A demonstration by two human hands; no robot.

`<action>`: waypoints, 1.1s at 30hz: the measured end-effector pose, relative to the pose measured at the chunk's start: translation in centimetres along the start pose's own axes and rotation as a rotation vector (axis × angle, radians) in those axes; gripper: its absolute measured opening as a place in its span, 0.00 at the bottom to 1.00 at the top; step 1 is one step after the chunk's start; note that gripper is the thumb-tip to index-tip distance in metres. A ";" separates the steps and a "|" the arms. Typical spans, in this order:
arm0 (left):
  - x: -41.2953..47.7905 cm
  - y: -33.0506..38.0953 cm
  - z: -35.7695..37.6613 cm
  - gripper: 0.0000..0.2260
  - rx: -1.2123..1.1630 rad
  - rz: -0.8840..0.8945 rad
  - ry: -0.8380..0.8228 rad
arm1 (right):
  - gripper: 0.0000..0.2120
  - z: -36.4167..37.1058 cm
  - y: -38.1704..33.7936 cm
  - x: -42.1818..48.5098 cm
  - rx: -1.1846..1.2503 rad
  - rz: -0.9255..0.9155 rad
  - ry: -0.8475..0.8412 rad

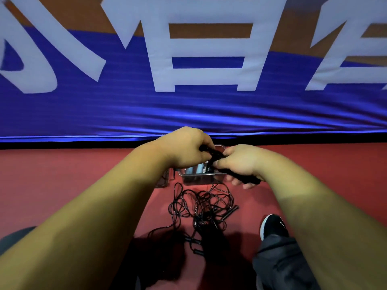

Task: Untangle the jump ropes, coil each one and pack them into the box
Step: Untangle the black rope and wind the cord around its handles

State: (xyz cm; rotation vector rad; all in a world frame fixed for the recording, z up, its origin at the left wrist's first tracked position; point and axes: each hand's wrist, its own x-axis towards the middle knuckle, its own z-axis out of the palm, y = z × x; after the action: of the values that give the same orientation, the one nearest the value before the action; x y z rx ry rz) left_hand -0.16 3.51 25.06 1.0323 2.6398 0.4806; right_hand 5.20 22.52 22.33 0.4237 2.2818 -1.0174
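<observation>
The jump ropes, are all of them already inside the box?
No, a tangle of ropes lies on the red floor near the box.

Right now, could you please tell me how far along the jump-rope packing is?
Done: the clear box seems to hold something, unclear what. In hand: the left hand and right hand grip one black rope above it. Left: a tangled pile lies on the floor.
</observation>
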 end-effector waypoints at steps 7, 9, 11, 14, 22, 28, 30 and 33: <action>0.6 0.0 0.6 0.10 -0.215 -0.260 -0.025 | 0.12 0.3 -0.9 1.3 0.067 -0.148 0.305; 0.7 -0.3 0.9 0.15 -0.201 -0.310 -0.028 | 0.12 0.5 -1.3 1.4 0.056 -0.187 0.370; 0.7 -0.5 1.3 0.18 -0.171 -0.354 -0.034 | 0.12 0.8 -1.7 1.4 0.025 -0.212 0.404; 0.7 -0.7 1.5 0.19 -0.161 -0.431 -0.041 | 0.13 1.0 -2.2 1.4 0.033 -0.218 0.399; 0.2 -0.8 1.2 0.19 -0.183 -0.455 0.225 | 0.12 1.1 -3.4 0.8 0.209 -0.249 0.299; 0.3 -1.0 1.1 0.18 -0.274 -0.439 0.388 | 0.15 1.1 -4.2 1.4 0.381 -0.219 0.292; 0.4 -1.1 1.0 0.17 -0.311 -0.437 0.412 | 0.13 1.2 -4.4 1.5 0.449 -0.225 0.282; 0.6 -1.4 0.8 0.15 -0.491 -0.420 0.347 | 0.11 1.0 -4.6 1.5 0.489 -0.213 0.302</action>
State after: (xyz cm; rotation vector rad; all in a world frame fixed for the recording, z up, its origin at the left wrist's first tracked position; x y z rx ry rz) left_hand -1.16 3.10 23.68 0.2535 2.6933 1.2085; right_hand 2.14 18.84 23.46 0.5715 2.3593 -1.7353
